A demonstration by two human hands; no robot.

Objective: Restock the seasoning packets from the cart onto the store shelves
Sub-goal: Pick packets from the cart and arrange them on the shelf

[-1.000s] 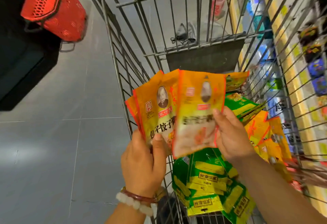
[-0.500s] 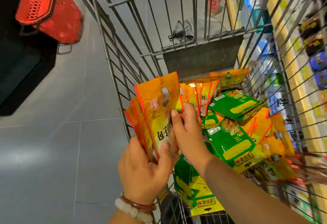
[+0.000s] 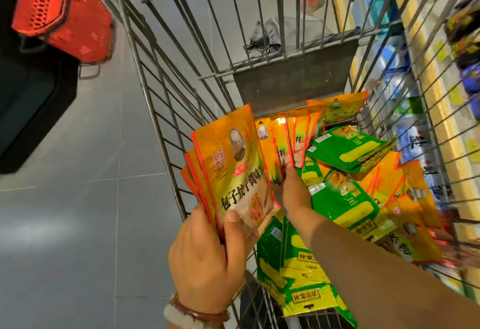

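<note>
My left hand (image 3: 207,258) grips a fanned stack of orange seasoning packets (image 3: 233,170) by their lower edge, held upright over the left side of the wire cart (image 3: 166,110). My right hand (image 3: 292,188) reaches down into the cart behind that stack, its fingers at a row of upright orange packets (image 3: 298,136); whether they grip one is hidden. Green and yellow packets (image 3: 342,198) lie piled in the cart around my right forearm.
Store shelves (image 3: 441,74) with yellow price strips and blue and dark goods run along the right of the cart. A red shopping basket (image 3: 59,9) sits on a black stand at upper left. Grey tiled floor (image 3: 78,224) spreads to the left.
My right hand added its orange packet to the stack in my left hand, then reached deeper into the cart toward the standing orange packets. The left hand kept its grip on the stack.
</note>
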